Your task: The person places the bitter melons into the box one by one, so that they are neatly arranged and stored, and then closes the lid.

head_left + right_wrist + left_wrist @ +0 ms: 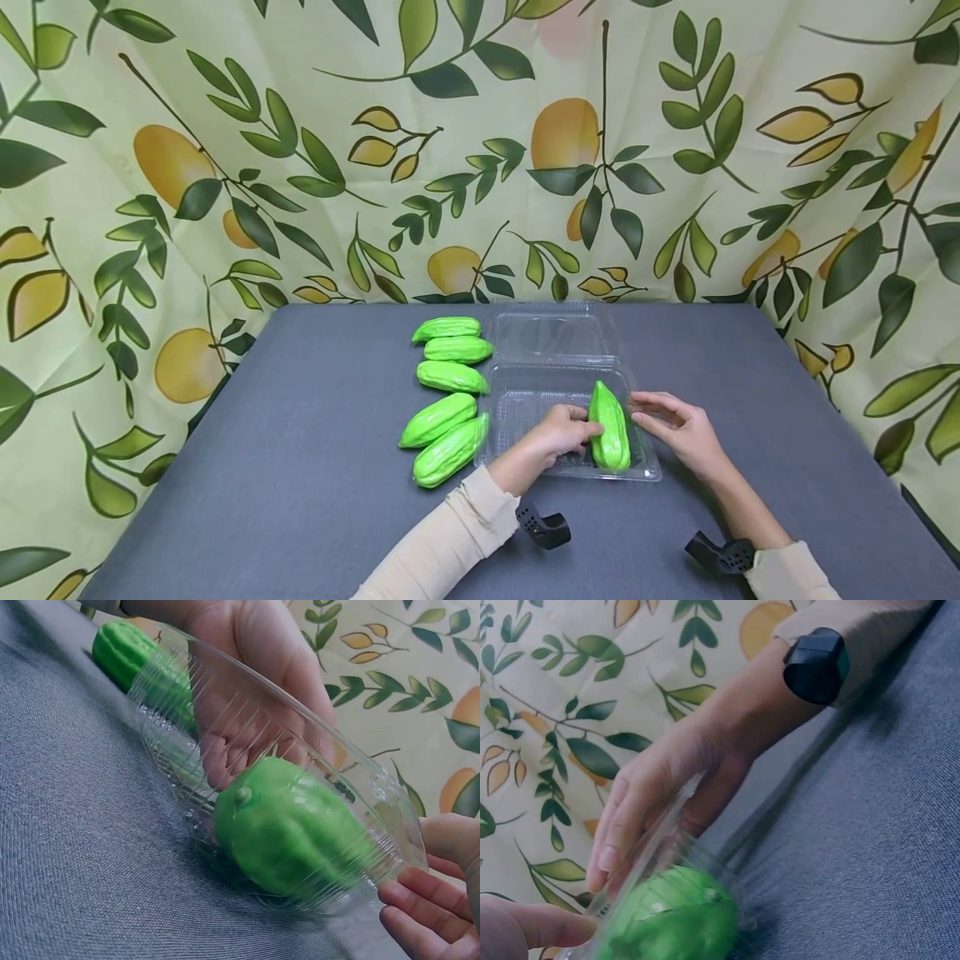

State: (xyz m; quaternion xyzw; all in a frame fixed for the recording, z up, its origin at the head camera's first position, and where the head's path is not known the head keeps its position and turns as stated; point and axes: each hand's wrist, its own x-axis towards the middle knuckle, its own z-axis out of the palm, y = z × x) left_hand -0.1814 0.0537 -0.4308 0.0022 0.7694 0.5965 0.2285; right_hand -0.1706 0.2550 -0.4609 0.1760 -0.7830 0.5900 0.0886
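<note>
A glossy green toy-like bitter melon [611,429] lies lengthwise in the right side of a clear plastic clamshell box [525,471], its pointed end away from me. My left hand [558,435] holds it from the left with curled fingers, the thumb resting on its side. Part of that grip is hidden behind the melon. At the box's right wall is my right hand [681,429], with lightly bent fingers touching the outside near the rim. The right wrist view shows the melon [292,832] through the ribbed clear wall, beside the right fingers [420,915].
Several more bitter melons [452,377] lie in a loose column along the box's left side, the nearest touching its edge. The box's hinged lid [551,333] lies folded back behind it. A dark grey table [315,467] meets a leaf-patterned cloth [300,208] at the back.
</note>
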